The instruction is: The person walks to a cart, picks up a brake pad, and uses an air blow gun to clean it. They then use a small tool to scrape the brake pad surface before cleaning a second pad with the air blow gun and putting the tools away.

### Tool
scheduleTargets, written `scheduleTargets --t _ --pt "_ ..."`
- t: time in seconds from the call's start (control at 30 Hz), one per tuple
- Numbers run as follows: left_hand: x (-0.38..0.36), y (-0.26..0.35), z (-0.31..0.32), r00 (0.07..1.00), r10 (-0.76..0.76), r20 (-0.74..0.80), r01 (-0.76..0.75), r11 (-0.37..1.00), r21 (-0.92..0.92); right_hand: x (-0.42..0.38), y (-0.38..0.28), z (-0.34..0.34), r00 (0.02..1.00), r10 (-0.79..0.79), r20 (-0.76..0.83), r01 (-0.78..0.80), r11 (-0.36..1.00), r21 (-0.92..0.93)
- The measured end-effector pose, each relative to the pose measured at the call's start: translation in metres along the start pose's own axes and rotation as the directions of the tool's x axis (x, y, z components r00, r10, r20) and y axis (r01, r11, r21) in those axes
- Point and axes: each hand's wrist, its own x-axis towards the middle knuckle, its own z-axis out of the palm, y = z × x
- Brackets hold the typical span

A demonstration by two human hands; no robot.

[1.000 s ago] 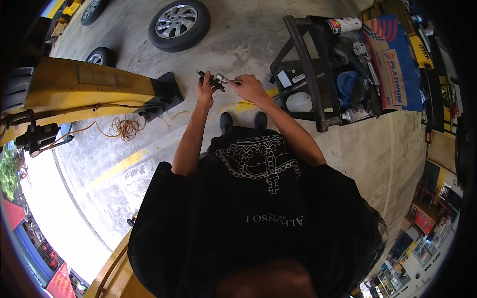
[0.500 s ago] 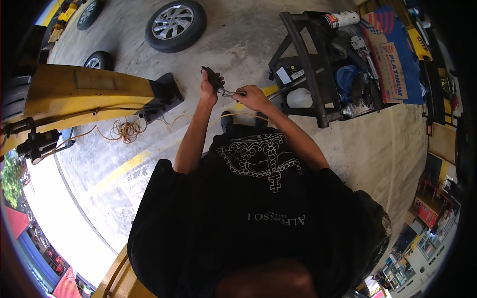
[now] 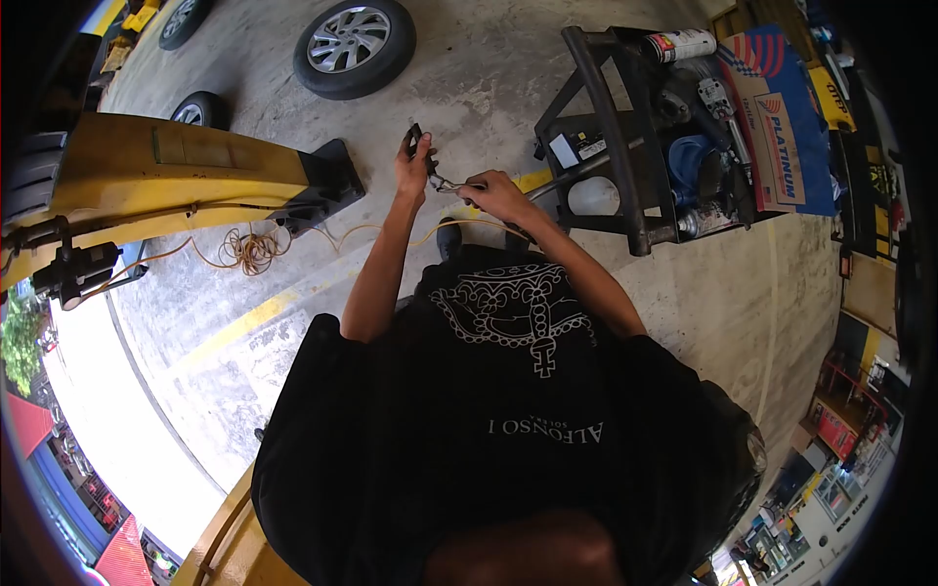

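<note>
My left hand (image 3: pixel 414 166) is wrapped round a small dark flat part (image 3: pixel 415 132), held upright in front of me above the floor. My right hand (image 3: pixel 497 194) is closed on a metal tool (image 3: pixel 446 185) that reaches left to the lower edge of the dark part, beside my left palm. Fingers hide much of both things, and the exact kind of tool cannot be made out.
A black tool cart (image 3: pixel 635 146) with a spray can (image 3: pixel 682 44) and a blue box (image 3: pixel 782 117) stands at the right. A yellow lift arm (image 3: pixel 215 166) lies left, near a coiled orange cord (image 3: pixel 252 251). A wheel (image 3: pixel 354 47) rests beyond my hands.
My left hand has turned, and the dark part now shows more edge-on. The right hand keeps its hold on the tool. The surroundings have shifted slightly in view.
</note>
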Motion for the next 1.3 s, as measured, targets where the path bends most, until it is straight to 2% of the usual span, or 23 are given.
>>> scheduleTargets --t 0.1,0.2,0.27,0.3,0.37,0.4,0.47,0.5,0.57,0.63,0.7,0.77,0.8,0.87,0.9,0.97,1.0,1.07,1.1,1.17,1.2,1.23,1.3 --pt "-0.003 -0.001 -0.002 1.0 0.001 -0.02 -0.001 1.0 -0.014 -0.001 -0.008 -0.001 0.999 0.021 0.031 -0.02 0.999 -0.042" --pt "-0.002 -0.004 -0.003 0.998 0.052 -0.041 -0.049 0.997 0.065 0.004 -0.009 -0.003 0.993 0.071 -0.097 -0.074 0.997 -0.027" --pt "-0.006 0.004 -0.005 0.993 0.116 -0.021 -0.104 0.948 0.302 -0.001 -0.02 -0.005 0.997 0.017 -0.08 -0.031 0.983 -0.18" --pt "-0.008 0.008 -0.006 0.993 0.115 -0.016 -0.105 0.947 0.303 0.002 -0.021 -0.006 0.996 0.019 -0.085 -0.034 0.983 -0.178" --pt "-0.018 0.023 -0.004 0.977 0.21 0.034 -0.176 0.706 0.686 0.014 -0.024 -0.013 0.95 0.114 -0.291 -0.106 0.993 0.041" --pt "-0.02 0.022 -0.004 0.977 0.209 0.036 -0.176 0.704 0.688 0.019 -0.025 -0.016 0.959 0.092 -0.269 -0.107 0.993 -0.043" --pt "-0.022 0.019 -0.006 0.943 0.321 0.09 -0.249 0.499 0.83 0.026 -0.023 -0.019 0.967 0.093 -0.239 -0.111 0.992 -0.066" --pt "-0.022 0.019 -0.006 0.942 0.322 0.1 -0.258 0.495 0.83 0.028 -0.023 -0.021 0.975 0.086 -0.207 -0.109 0.988 -0.105" --pt "-0.026 0.018 -0.005 0.906 0.397 0.148 -0.308 0.378 0.873 0.027 -0.021 -0.025 0.973 0.112 -0.202 -0.134 0.986 -0.097" --pt "-0.027 0.019 -0.003 0.896 0.407 0.178 -0.339 0.368 0.866 0.025 -0.02 -0.021 0.972 0.145 -0.187 -0.161 0.984 -0.079" --pt "-0.028 0.021 0.0 0.884 0.414 0.217 -0.377 0.358 0.854 0.022 -0.018 -0.02 0.955 0.119 -0.273 -0.159 0.979 -0.128" --pt "-0.024 0.016 -0.002 0.831 0.466 0.304 -0.466 0.284 0.838 0.028 -0.012 -0.024 0.961 0.118 -0.252 -0.152 0.981 -0.122" --pt "-0.022 0.014 -0.004 0.831 0.464 0.306 -0.465 0.28 0.84 0.031 -0.01 -0.023 0.966 0.116 -0.23 -0.144 0.984 -0.107" --pt "-0.019 0.013 -0.005 0.816 0.401 0.417 -0.503 0.136 0.854 0.029 -0.016 -0.021 0.967 0.098 -0.235 -0.122 0.989 -0.086" --pt "-0.017 0.012 -0.005 0.815 0.403 0.417 -0.504 0.137 0.852 0.028 -0.018 -0.024 0.968 0.079 -0.239 -0.1 0.992 -0.08" --pt "-0.014 0.009 -0.008 0.686 0.407 0.603 -0.642 -0.052 0.765 0.028 -0.021 -0.03 0.982 0.082 -0.17 -0.093 0.994 -0.058" --pt "-0.014 0.008 -0.012 0.688 0.404 0.602 -0.64 -0.053 0.767 0.028 -0.022 -0.028 0.991 0.088 -0.098 -0.091 0.996 -0.022" --pt "-0.01 0.006 -0.015 0.585 0.318 0.746 -0.711 -0.242 0.661 0.029 -0.015 -0.024 0.989 0.007 -0.148 -0.015 0.998 -0.054" --pt "-0.009 0.004 -0.017 0.586 0.322 0.743 -0.709 -0.239 0.663 0.03 -0.012 -0.026 0.978 -0.078 -0.195 0.059 0.993 -0.1" --pt "-0.011 0.008 -0.022 0.465 0.316 0.827 -0.78 -0.295 0.551 0.028 -0.014 -0.035 0.989 -0.052 -0.141 0.04 0.995 -0.092" --pt "-0.011 0.007 -0.028 0.468 0.228 0.854 -0.777 -0.353 0.52 0.029 -0.016 -0.034 0.996 -0.02 -0.091 0.013 0.997 -0.071" --pt "-0.013 0.008 -0.034 0.471 0.225 0.853 -0.775 -0.355 0.522 0.03 -0.017 -0.031 0.996 -0.021 -0.087 0.015 0.998 -0.068" --pt "-0.013 0.009 -0.042 0.347 0.076 0.935 -0.831 -0.438 0.344 0.031 -0.017 -0.027 0.996 -0.06 -0.072 0.051 0.991 -0.124"
